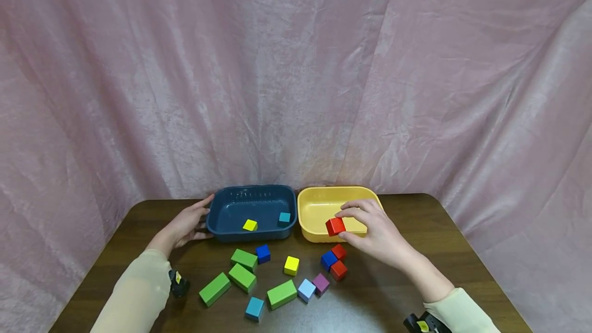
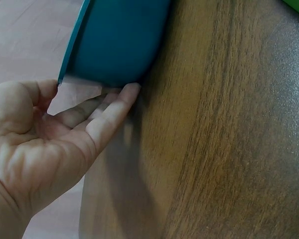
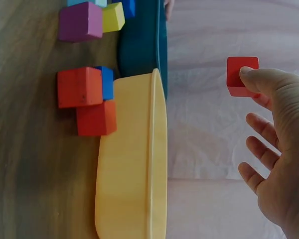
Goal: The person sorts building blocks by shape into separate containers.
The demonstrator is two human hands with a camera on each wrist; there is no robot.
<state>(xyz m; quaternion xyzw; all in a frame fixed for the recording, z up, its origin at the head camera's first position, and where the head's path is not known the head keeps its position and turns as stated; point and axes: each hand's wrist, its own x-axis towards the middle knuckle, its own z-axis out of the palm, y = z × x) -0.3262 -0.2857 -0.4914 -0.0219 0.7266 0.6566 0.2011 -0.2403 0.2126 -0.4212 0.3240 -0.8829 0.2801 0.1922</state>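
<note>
"What is on the left?"
"A person's left hand (image 1: 188,224), fingers fairly straight and spread, touching the end of a dark blue tray (image 1: 231,209). In that tray lie a yellow cube (image 1: 250,225) and a teal cube (image 1: 284,218)."
"The middle?"
"Loose blocks (image 1: 282,294) on a wooden table (image 1: 411,215), in front of the trays."
"And the right?"
"A yellow tray (image 1: 321,205). Above its near side, a red cube (image 1: 335,226) is pinched between thumb and forefinger of the right hand (image 1: 376,233), the other fingers off it."
"Which step is this?"
"Seemingly carrying the cube to the yellow tray; placing it would call for lowering it inside, then parting thumb and forefinger."
</note>
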